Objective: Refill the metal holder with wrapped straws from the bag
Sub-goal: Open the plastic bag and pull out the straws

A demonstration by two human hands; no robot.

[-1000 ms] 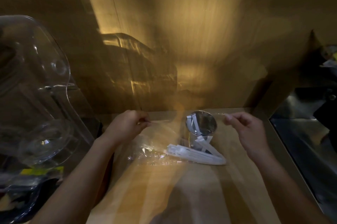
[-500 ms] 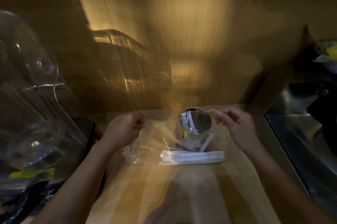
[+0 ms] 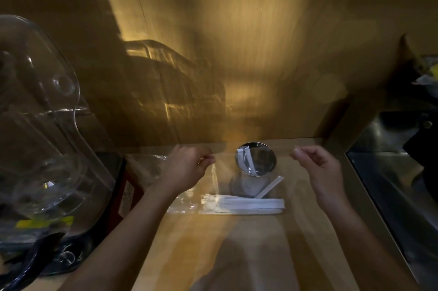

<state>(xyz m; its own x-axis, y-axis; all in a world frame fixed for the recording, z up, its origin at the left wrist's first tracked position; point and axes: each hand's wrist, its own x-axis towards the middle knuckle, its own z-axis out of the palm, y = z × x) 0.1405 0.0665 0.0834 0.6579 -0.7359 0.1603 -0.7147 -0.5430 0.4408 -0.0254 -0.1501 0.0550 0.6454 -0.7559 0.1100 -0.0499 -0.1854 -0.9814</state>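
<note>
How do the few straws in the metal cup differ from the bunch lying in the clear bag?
The straws in the metal holder stand tilted against its inner wall; the bundle in the bag lies flat along the bag's bottom.
Those in the metal holder are only a few; the bag's bundle is a thick stack.
The holder's straws are half hidden by the rim; the bundle shows through the clear bag.
Both are wrapped in white paper.

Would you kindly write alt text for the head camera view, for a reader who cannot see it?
Two hands, left hand and right hand, hold up the top edge of a clear plastic bag with wrapped straws bunched at its bottom. Behind it, a nearly empty metal holder stands on a wooden counter.
</note>
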